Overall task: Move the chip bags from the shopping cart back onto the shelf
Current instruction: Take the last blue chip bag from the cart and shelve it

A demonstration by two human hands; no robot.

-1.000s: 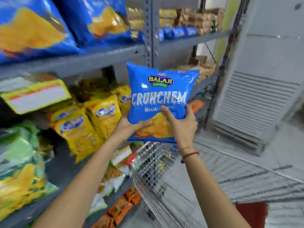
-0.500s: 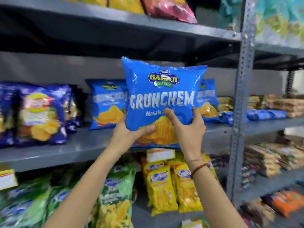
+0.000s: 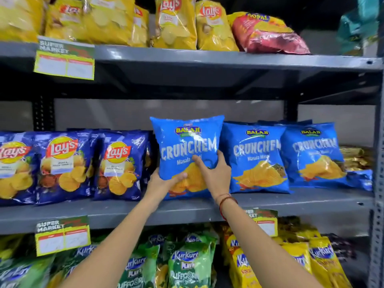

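Observation:
A blue Crunchem chip bag (image 3: pixel 187 142) stands upright on the grey middle shelf (image 3: pixel 124 213), between the dark blue Lay's bags (image 3: pixel 116 167) and two matching Crunchem bags (image 3: pixel 255 159). Both my hands hold its lower part. My left hand (image 3: pixel 164 181) grips the bottom left corner with the thumb across the front. My right hand (image 3: pixel 214 173) clasps the lower right side, fingers spread over the front. The shopping cart is out of view.
Yellow Lay's bags (image 3: pixel 176 21) and a red bag (image 3: pixel 268 36) fill the upper shelf. Green and yellow Kurkure bags (image 3: pixel 187 265) stand on the lower shelf. Price tags (image 3: pixel 62 235) hang from the shelf edges. A grey upright post (image 3: pixel 377 183) bounds the right side.
The view has swung from the cart up to the shelf. Both hands have carried the Crunchem bag forward and set it into the gap on the middle shelf.

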